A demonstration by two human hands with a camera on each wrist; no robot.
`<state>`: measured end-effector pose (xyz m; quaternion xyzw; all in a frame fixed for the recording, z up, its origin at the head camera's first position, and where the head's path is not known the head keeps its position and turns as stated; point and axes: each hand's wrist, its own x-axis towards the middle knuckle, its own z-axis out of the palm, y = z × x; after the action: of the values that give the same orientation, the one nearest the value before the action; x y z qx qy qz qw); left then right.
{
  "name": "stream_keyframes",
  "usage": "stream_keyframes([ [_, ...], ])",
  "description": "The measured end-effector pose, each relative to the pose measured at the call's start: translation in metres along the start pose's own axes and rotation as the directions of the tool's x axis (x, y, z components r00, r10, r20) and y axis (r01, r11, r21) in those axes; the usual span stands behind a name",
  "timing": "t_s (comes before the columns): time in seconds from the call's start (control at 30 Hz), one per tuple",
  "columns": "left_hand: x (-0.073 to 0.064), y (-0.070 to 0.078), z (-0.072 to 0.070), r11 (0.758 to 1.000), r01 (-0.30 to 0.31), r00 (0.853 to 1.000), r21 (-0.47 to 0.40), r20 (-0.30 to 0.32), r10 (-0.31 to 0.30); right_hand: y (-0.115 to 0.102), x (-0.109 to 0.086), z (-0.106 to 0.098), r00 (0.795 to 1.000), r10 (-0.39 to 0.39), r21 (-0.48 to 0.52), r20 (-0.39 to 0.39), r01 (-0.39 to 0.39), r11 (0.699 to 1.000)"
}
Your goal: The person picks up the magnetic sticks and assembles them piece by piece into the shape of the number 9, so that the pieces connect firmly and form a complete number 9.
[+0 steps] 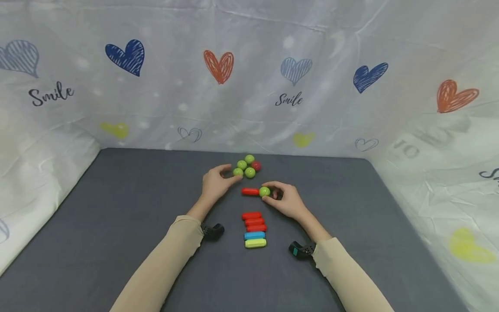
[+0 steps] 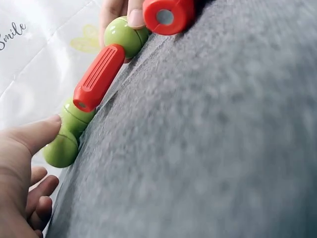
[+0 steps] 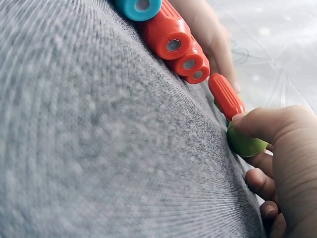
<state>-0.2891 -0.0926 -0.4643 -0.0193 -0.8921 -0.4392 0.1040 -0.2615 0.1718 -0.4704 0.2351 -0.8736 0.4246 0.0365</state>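
My right hand [image 1: 287,200] pinches a green ball [image 1: 264,192] between thumb and forefinger. The ball meets the right end of a red magnetic rod [image 1: 250,191] that lies crosswise on the table. Farther back, my left hand [image 1: 216,184] has its thumb and forefinger around another green ball [image 1: 238,172] at the near left of a ball cluster. In the left wrist view the thumb lies against that ball [image 2: 61,150], while the forefinger is mostly hidden. Several more green balls [image 1: 250,172] and one red ball [image 1: 255,166] make up the cluster.
Closer to me, a column of rods lies side by side: three red rods [image 1: 255,222], a blue rod [image 1: 254,235] and a yellow-green rod [image 1: 255,243]. Round metal ends show in the right wrist view. A white curtain [image 1: 249,86] with hearts hangs behind the grey table [image 1: 148,225].
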Motion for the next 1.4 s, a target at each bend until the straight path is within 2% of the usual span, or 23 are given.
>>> stream_keyframes([
  [0.2, 0.0, 0.003, 0.009, 0.998, 0.031, 0.999, 0.051, -0.009, -0.031, 0.003, -0.001, 0.0, 1.0, 0.005, 0.001, 0.003, -0.005, 1.0],
  [0.4, 0.003, 0.003, 0.012, 0.998, 0.009, 0.999, 0.064, -0.043, -0.006, 0.004, 0.0, 0.0, 1.0, -0.015, 0.001, -0.002, 0.015, 1.0],
  [0.7, 0.001, 0.001, 0.007, 1.0, -0.009, 0.999, 0.007, -0.034, 0.009, 0.001, 0.004, 0.001, 1.0, -0.002, -0.006, -0.003, 0.002, 1.0],
  [0.83, -0.006, -0.002, 0.001, 0.999, -0.019, 1.0, -0.046, 0.009, 0.02, 0.001, 0.005, 0.003, 1.0, 0.003, -0.011, -0.006, -0.003, 1.0],
  [0.93, -0.013, -0.005, -0.006, 0.996, -0.039, 0.996, -0.074, 0.075, 0.045, 0.001, 0.005, 0.003, 1.0, 0.014, -0.014, -0.01, -0.014, 1.0],
  [1.1, -0.023, -0.012, -0.02, 0.991, -0.107, 0.978, -0.082, 0.173, 0.119, 0.001, 0.005, 0.001, 1.0, 0.017, -0.004, -0.022, -0.018, 1.0],
  [1.23, -0.026, -0.015, -0.026, 0.987, -0.147, 0.965, -0.068, 0.207, 0.158, 0.002, 0.006, 0.001, 1.0, 0.007, -0.006, -0.023, -0.007, 1.0],
  [1.4, -0.028, -0.017, -0.028, 0.988, -0.146, 0.961, -0.048, 0.228, 0.154, 0.001, 0.006, 0.003, 1.0, 0.0, -0.007, -0.015, 0.0, 1.0],
])
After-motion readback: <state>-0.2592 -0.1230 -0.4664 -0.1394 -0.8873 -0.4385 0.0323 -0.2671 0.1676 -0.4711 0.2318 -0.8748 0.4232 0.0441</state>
